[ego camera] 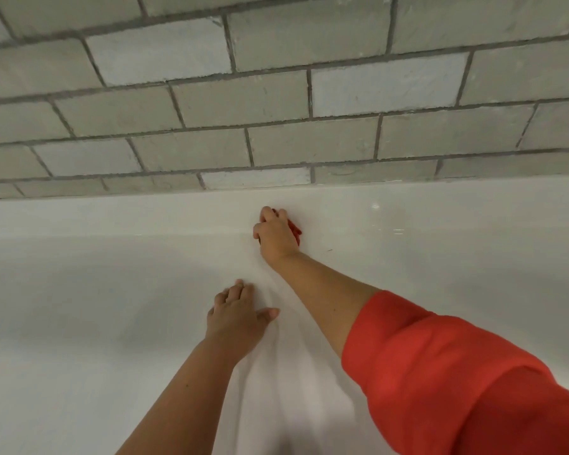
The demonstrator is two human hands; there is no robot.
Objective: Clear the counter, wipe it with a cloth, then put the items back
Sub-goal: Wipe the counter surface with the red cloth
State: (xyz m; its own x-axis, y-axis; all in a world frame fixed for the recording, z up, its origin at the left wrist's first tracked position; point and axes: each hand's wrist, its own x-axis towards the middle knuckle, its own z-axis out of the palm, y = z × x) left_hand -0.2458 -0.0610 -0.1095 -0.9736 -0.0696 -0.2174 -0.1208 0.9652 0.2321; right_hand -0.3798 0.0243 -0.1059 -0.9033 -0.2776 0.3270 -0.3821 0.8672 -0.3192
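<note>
The white counter point(112, 307) fills the lower part of the head view and meets a short white upstand at the back. My right hand point(276, 236) reaches to the back of the counter and grips a small red cloth point(297, 229), of which only a strip shows past the fingers. It presses the cloth where the counter meets the upstand. My left hand point(239, 315) rests flat on the counter nearer to me, fingers straight and holding nothing.
A wall of grey brick-shaped tiles point(276, 103) rises behind the upstand. A small dark speck point(329, 250) lies on the counter right of my right hand. My red sleeve point(457, 372) covers the lower right.
</note>
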